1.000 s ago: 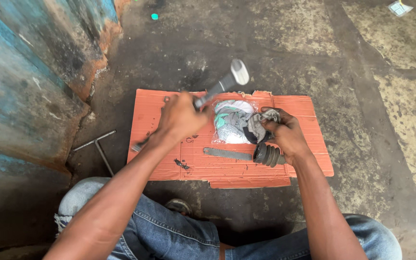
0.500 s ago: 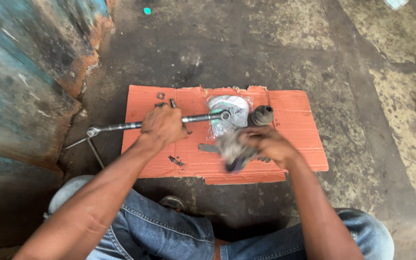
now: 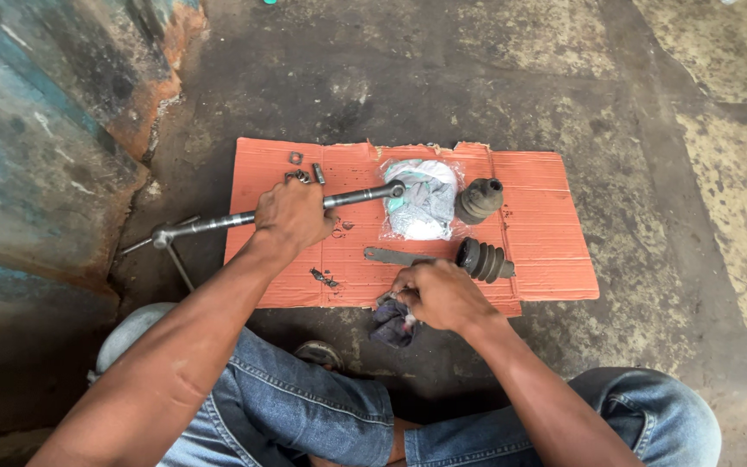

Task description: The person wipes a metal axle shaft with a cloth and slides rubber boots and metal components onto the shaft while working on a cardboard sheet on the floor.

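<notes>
— While the left hand point(image 3: 291, 216) grips the steel axle shaft point(image 3: 274, 214) across the cardboard's nine o'clock edge, what helps?
— Keep it level; the right hand point(image 3: 438, 294), at six o'clock, clutches a dark rag point(image 3: 391, 322) for wiping.

the rod point(image 3: 304, 207) is shiny grey metal. the mat point(image 3: 546, 233) is rough orange cardboard. the bag point(image 3: 425, 199) is shiny clear plastic. the boots point(image 3: 482, 259) are dull black rubber. the rag point(image 3: 393, 322) is dark cloth.

Clear crumpled plastic bag point(image 3: 425, 199) with pale contents, upper middle of orange cardboard sheet point(image 3: 546, 225), beside shaft tip
</notes>
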